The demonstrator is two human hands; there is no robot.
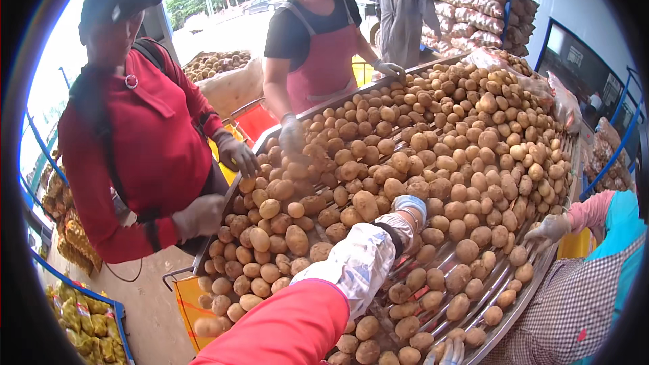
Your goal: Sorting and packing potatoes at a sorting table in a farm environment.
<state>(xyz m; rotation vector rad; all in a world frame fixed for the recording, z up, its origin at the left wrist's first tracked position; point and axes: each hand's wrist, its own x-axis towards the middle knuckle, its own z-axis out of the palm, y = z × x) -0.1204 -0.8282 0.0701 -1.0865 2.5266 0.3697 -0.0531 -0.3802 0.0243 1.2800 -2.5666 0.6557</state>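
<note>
My left hand, in a light blue and white glove below a patterned sleeve cover and pink sleeve, reaches into a heap of potatoes near the table's middle. Its fingers are mostly hidden, so a grip cannot be confirmed. At the bottom edge, the pale gloved fingers of my right hand touch or lie beside potatoes; the rest of that hand is out of frame. Brown, soil-dusted potatoes cover much of the sorting table with metal bars. Bars show between the potatoes right of my left forearm.
Two co-workers stand across the table's left rim, gloved hands near it. Another co-worker reaches in from the right. A yellow-orange crate sits below the left rim. Filled net sacks are stacked behind.
</note>
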